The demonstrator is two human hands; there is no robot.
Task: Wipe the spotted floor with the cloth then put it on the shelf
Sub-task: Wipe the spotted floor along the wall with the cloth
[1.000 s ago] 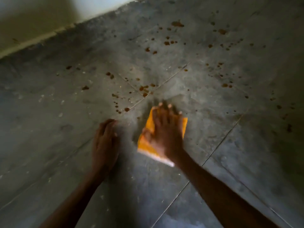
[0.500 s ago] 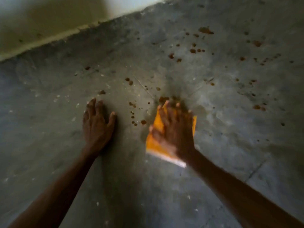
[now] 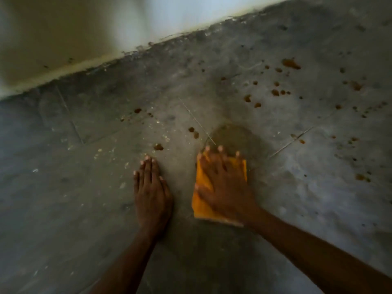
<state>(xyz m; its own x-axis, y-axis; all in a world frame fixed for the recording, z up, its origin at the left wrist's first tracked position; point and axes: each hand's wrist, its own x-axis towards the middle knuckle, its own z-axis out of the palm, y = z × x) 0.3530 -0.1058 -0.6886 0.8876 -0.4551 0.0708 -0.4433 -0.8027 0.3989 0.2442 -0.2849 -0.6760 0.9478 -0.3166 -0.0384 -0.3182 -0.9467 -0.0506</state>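
A grey tiled floor [image 3: 297,187] is stretching up to a pale wall [image 3: 63,39], with brown spots [image 3: 290,63] lying scattered across its upper right; an orange cloth [image 3: 200,200] is lying flat on the floor, the right hand [image 3: 224,187] pressing it down with fingers spread straight, while the left hand [image 3: 151,194] is resting flat and released on the bare floor just beside it

Grey floor [image 3: 74,209] carries orange cloth [image 3: 200,200] flat; brown spots [image 3: 275,92] scattered beyond, mostly right.
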